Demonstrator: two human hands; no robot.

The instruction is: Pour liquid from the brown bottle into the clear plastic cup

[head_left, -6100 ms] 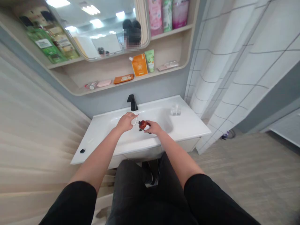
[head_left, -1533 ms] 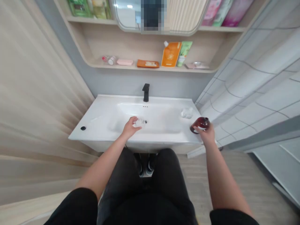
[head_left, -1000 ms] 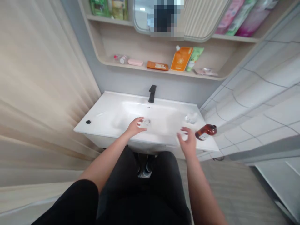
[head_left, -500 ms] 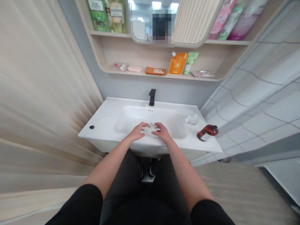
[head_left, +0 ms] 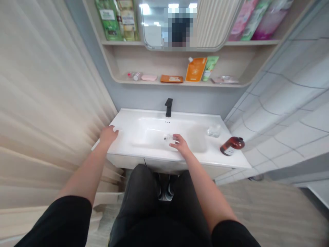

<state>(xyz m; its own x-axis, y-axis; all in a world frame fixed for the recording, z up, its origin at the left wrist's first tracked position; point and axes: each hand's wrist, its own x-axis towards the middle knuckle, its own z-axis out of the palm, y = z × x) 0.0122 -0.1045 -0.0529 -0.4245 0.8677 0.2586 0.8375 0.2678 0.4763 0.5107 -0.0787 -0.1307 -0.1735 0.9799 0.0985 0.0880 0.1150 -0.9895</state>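
Observation:
My right hand (head_left: 180,144) is over the front of the white sink basin (head_left: 147,139), its fingers curled round a small clear see-through object (head_left: 169,138) that looks like a glass or plastic container; its exact kind is hard to make out. Far to the left, my left hand (head_left: 108,134) reaches down to the counter's left end, thumb and fingers apart. Something clear and faint lies by its fingertips, but I cannot tell what it is. A black faucet (head_left: 169,107) stands behind the basin.
On the right of the counter are a clear container (head_left: 214,131) and a brown bottle (head_left: 232,146). The shelf above holds an orange pouch (head_left: 196,69), a green tube (head_left: 210,68), a pink soap bar (head_left: 149,78) and an orange packet (head_left: 171,79). A curtain (head_left: 59,103) hangs at left.
My left hand has let go of the clear object and moved left to the counter's end, covering the black round piece there. The right hand keeps the clear object over the basin.

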